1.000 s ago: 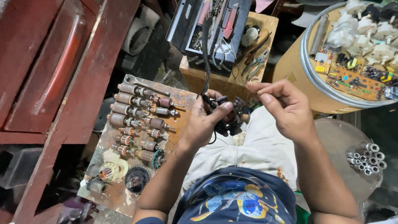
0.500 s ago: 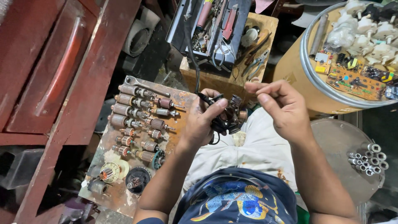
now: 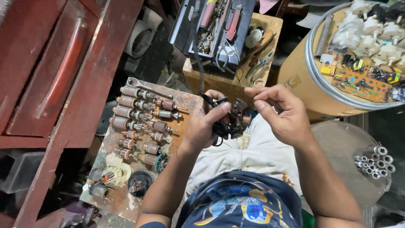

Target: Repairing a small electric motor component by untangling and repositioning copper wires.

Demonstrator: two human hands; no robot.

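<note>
Gripping a small black motor part (image 3: 230,120) over my lap, my left hand (image 3: 205,124) has its fingers (image 3: 219,113) curled round the dark body, thumb laid along the near side, so the piece sits clamped in front of my pale trousers (image 3: 257,154). A black cable (image 3: 198,55) runs up from it toward the toolbox (image 3: 185,31). My right hand (image 3: 280,114) hovers just beside the part's metal end, its fingers (image 3: 263,93) loosely bent and drawn together at the tips; I cannot tell whether they pinch anything small, and they look just clear of the part. To my left lies a rusty metal plate (image 3: 187,101) carrying rows of copper-wound armatures (image 3: 139,116), with a wrench (image 3: 147,87) along its top edge. Ahead, the open toolbox holds pliers and red-handled tools on a wooden box (image 3: 270,29). To the right a round drum (image 3: 301,78) carries a green circuit board (image 3: 358,82) and white plastic parts (image 3: 379,29), and small silver sleeves (image 3: 375,162) lie on a round lid (image 3: 337,139) near my right forearm.
</note>
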